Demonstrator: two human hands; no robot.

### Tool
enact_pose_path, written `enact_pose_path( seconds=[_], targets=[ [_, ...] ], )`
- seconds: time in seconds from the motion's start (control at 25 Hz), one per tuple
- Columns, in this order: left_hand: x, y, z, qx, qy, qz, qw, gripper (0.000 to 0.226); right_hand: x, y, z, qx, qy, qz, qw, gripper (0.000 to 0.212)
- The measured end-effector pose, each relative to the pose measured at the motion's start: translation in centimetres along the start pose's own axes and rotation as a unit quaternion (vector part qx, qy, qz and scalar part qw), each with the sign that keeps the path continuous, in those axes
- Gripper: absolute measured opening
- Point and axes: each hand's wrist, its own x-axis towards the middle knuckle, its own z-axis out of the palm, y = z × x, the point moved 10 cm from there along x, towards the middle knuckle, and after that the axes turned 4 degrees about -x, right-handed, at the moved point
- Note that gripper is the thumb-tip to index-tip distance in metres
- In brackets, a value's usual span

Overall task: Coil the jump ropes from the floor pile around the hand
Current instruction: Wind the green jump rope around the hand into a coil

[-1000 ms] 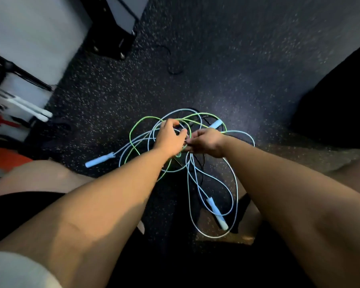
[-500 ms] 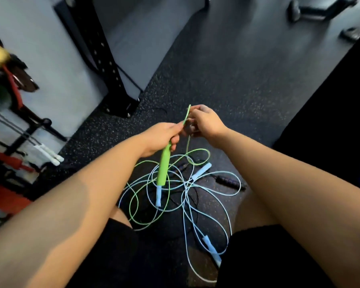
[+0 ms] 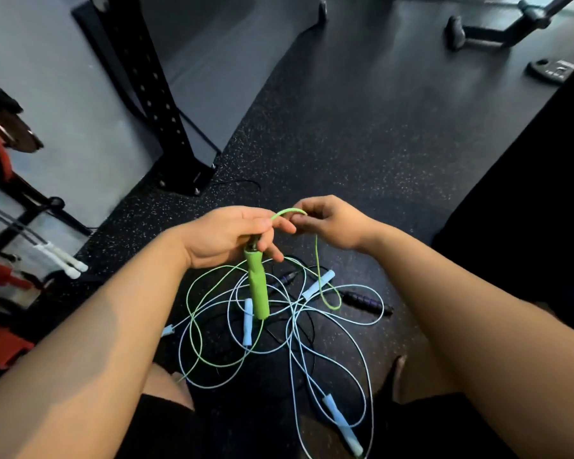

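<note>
The left hand [image 3: 227,235] grips the green handle [image 3: 257,286], which hangs downward; the right hand [image 3: 332,223] pinches the green cord [image 3: 287,212] arching just beside it, ready for wrapping.

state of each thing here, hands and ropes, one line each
left hand, grips the top of the green handle
right hand, pinches the green cord
green handle, off the floor, hanging from the left hand
green cord, arched between the hands, not yet coiled
light blue ropes, tangled on the floor
purple handle, lying on the floor
</note>
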Motion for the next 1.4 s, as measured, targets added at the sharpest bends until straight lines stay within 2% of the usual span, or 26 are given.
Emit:
enact_pose_path(
  seconds=[0.12,0.2,0.28,0.44,0.52,0.64,0.72,0.88,1.04,1.16,1.4],
  targets=[
    [-0.3,0.8,-1.5,-0.073,0.037,0.006,0.997,0.029,-0.4,0.7,-1.5,0.166,0.005,0.063,0.984,0.006],
    [0.0,0.7,-1.7,-0.13,0.049,-0.004,0.99,0.021,-0.2,0.9,-2.3,0.208,0.031,0.058,0.976,0.008],
    [0.5,0.0,-0.7,-0.176,0.028,-0.03,0.984,0.02,0.2,0.5,-2.6,0.185,0.055,0.027,0.981,0.009],
    [1.6,-1.2,1.9,-0.187,-0.005,-0.08,0.979,0.046,0.2,-2.0,-0.9,0.12,0.015,-0.04,0.992,0.007],
    [1.9,-0.9,1.7,-0.187,0.031,-0.075,0.979,0.049,0.2,-1.9,-1.5,0.119,0.032,-0.028,0.992,0.007],
    [1.8,0.0,0.3,-0.232,0.081,-0.054,0.968,0.054,0.1,0.3,-3.0,0.146,0.069,0.034,0.986,0.007],
    [1.7,-0.3,0.2,-0.237,0.082,-0.062,0.966,0.063,0.0,0.8,-3.4,0.12,0.084,0.028,0.989,0.006],
    [1.7,-0.7,2.2,-0.222,0.023,-0.083,0.971,0.077,-0.4,-0.4,-1.7,0.056,0.062,-0.007,0.996,0.011],
    [2.0,0.5,0.9,-0.308,0.077,-0.027,0.948,0.077,-0.3,1.0,-1.5,0.034,0.073,0.041,0.996,0.021],
    [2.1,1.1,-0.1,-0.383,0.103,0.028,0.918,0.08,-0.2,2.2,0.4,-0.038,0.028,0.075,0.996,0.023],
    [1.8,1.6,-3.5,-0.427,0.176,0.111,0.88,0.092,-1.8,3.7,4.7,-0.172,-0.153,0.137,0.963,0.023]
  ],
)
